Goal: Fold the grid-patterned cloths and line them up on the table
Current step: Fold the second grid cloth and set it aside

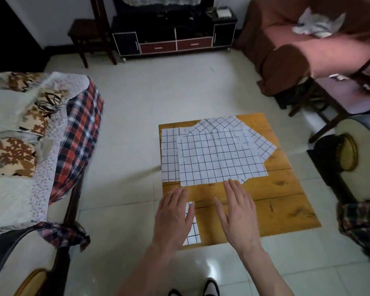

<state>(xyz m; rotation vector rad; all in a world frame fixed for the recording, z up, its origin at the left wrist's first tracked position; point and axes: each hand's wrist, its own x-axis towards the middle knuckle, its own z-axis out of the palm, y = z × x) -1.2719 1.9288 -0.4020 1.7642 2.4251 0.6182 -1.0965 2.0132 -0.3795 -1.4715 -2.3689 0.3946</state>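
Several white cloths with a black grid lie spread and overlapping on the far half of a low wooden table. The top cloth is flat; others stick out from under it at the left and right. A small folded grid cloth sits at the table's near left corner, partly hidden by my left hand. That hand hovers flat over it with fingers apart. My right hand is flat and open too, its fingertips at the top cloth's near edge.
A sofa with a plaid cover stands at the left. A brown couch and a chair are at the right, a dark TV cabinet at the back. Pale tiled floor surrounds the table.
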